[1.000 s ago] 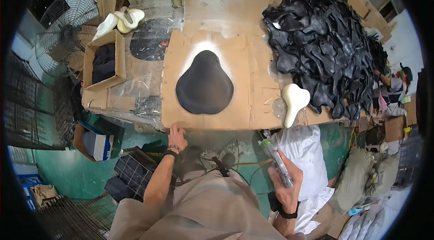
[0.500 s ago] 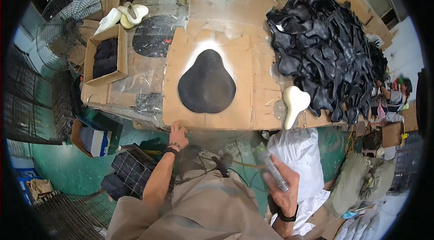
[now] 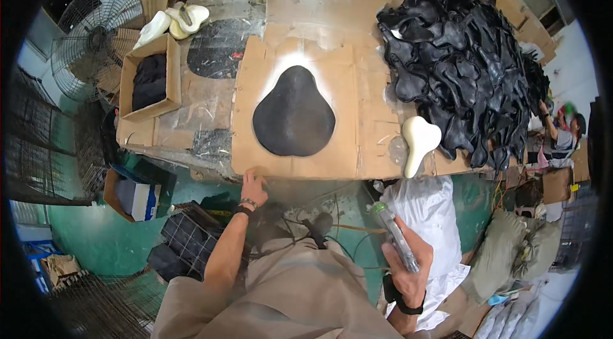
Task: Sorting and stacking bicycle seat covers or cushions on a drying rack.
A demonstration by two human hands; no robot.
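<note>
A black, pear-shaped saddle cover (image 3: 295,112) lies flat on a cardboard sheet (image 3: 255,141), its wide end toward me. White overspray rims its narrow far end. My left hand (image 3: 254,189) rests at the table's front edge, with its fingers stretched onto the cardboard and nothing in them. To the right, below the table edge, my right hand (image 3: 412,262) is wrapped round a grey spray gun (image 3: 397,237) with a green front end pointing up and forward. A cream saddle-shaped form (image 3: 419,141) sits near the table's front edge, right of the cover.
A large heap of black saddle covers (image 3: 460,77) fills the table's right side. At left stand an open carton (image 3: 174,77) with black pieces and a wire fan (image 3: 96,39). White sacks (image 3: 421,202) and hoses lie below; a co-worker (image 3: 565,138) is at far right.
My right hand has shifted slightly right with the spray gun, which now shows more sharply. My left hand and the black cover keep their places on the table. The co-worker's arm has risen.
</note>
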